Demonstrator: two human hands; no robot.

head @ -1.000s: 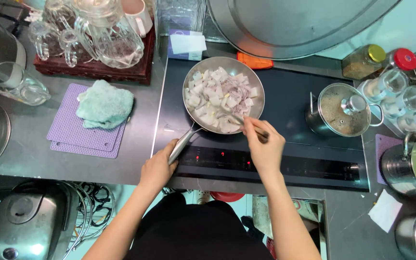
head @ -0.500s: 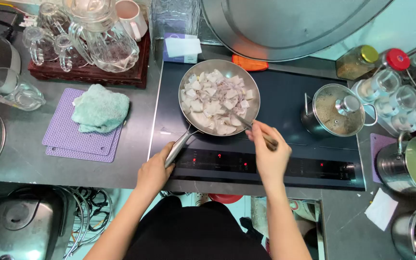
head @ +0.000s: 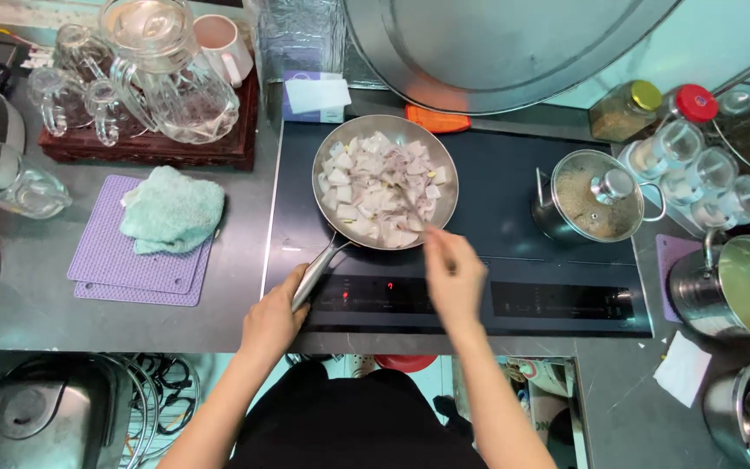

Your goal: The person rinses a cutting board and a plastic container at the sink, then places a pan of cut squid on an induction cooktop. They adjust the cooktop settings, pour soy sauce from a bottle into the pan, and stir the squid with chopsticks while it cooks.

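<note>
Step as I read it: stirring. Left hand (head: 273, 323) fingers clamped on handle of steel frying pan (head: 384, 182), pan on black induction cooktop (head: 514, 217). Right hand (head: 455, 280) fingers clamped on stirring utensil (head: 410, 204), tip among pale cut pieces (head: 366, 187). Lidded pot (head: 590, 195) at 3 o'clock. Next, my judgement: steady handle grip, sweep pieces from rim inward.

Steel counter (head: 245, 287) carries black induction hob (head: 514, 260), purple mats (head: 123, 260), wooden tray (head: 149, 148). Lidded pot (head: 596, 195) and pan (head: 385, 182) sit on hob.
</note>
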